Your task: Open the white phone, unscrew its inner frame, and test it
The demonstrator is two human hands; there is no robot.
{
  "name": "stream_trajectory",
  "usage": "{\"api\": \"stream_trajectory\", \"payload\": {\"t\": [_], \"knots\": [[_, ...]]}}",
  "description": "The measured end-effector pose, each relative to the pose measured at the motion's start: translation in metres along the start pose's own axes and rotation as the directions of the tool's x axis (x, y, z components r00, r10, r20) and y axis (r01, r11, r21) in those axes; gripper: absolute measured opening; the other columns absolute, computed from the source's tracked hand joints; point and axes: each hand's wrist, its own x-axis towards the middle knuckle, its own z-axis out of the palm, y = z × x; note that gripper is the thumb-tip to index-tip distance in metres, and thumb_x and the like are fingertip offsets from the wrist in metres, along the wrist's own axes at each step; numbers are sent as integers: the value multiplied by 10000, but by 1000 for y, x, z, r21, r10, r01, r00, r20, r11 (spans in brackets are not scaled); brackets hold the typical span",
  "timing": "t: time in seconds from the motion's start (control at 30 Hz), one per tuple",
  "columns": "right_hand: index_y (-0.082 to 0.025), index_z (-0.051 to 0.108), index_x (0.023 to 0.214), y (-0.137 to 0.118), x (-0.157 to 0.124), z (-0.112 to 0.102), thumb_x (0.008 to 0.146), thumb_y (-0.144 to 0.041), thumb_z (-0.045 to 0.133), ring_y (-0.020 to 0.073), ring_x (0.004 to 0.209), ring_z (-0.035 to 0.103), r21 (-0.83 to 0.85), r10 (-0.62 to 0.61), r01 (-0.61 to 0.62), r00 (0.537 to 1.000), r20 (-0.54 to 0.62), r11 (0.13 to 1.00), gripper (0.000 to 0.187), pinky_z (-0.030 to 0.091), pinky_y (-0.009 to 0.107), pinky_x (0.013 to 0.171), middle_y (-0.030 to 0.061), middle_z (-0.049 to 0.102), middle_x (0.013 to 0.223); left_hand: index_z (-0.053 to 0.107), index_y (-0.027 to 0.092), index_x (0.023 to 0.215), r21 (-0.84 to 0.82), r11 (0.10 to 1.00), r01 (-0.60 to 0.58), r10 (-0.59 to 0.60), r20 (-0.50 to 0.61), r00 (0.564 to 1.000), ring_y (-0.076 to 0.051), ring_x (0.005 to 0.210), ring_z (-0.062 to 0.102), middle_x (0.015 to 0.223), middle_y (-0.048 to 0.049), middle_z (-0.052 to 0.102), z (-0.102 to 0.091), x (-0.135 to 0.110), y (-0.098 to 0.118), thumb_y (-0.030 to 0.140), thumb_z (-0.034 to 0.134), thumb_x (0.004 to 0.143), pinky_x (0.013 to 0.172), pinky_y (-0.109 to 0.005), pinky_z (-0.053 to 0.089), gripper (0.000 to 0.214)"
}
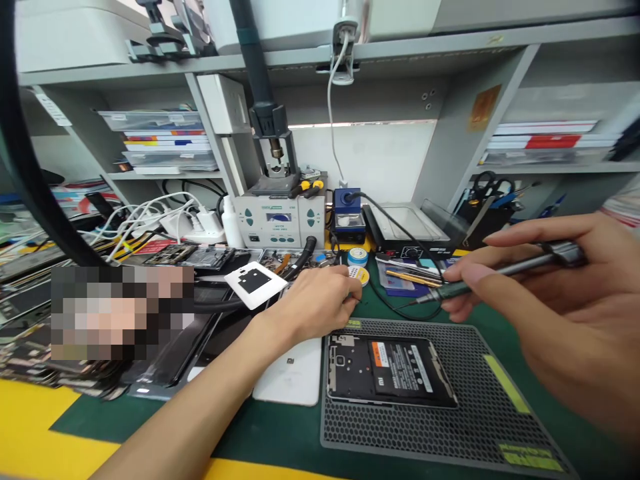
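Note:
My right hand [545, 300] grips a slim dark screwdriver [505, 269], its thin tip pointing left and down above the mat's far edge. My left hand [323, 300] reaches across to the mat's far left corner, fingers curled together; what they pinch, if anything, is hidden. An opened device [353, 387] lies on the grey honeycomb mat [493, 400], its black battery [400, 367] with an orange label exposed. Left of it rests a white back cover [287, 383] with a logo, partly under my left forearm. Just beyond my left wrist is a white card-like piece [270, 280] with a black patch.
Small round tins [358, 256] stand beyond my left hand. A hot-air station [280, 223] and a blue soldering unit [349, 217] are behind, with a black cable [395, 213] looping toward the mat. Tweezers [413, 277] lie near the screwdriver tip. Stacked device parts [30, 300] crowd the left.

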Motion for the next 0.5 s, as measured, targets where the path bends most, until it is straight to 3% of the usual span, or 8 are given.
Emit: {"api": "stream_trajectory", "payload": {"t": [0.2, 0.5], "knots": [[-245, 590, 957, -1, 1, -3, 827, -230, 755, 171, 522, 696, -3, -25, 25, 995, 101, 1000, 211, 596, 259, 446, 7, 698, 757, 744, 227, 906, 7, 1000, 9, -9, 11, 1000, -200, 757, 619, 913, -52, 666, 3, 2, 2, 189, 507, 894, 615, -324, 402, 240], [-250, 569, 982, 4, -1, -5, 848, -217, 724, 179, 556, 704, -15, -41, 43, 991, 127, 999, 207, 598, 271, 466, 7, 695, 785, 741, 234, 928, 54, 998, 38, -39, 26, 999, -215, 744, 620, 915, -52, 664, 11, 10, 7, 208, 481, 915, 585, -326, 369, 261]]}}
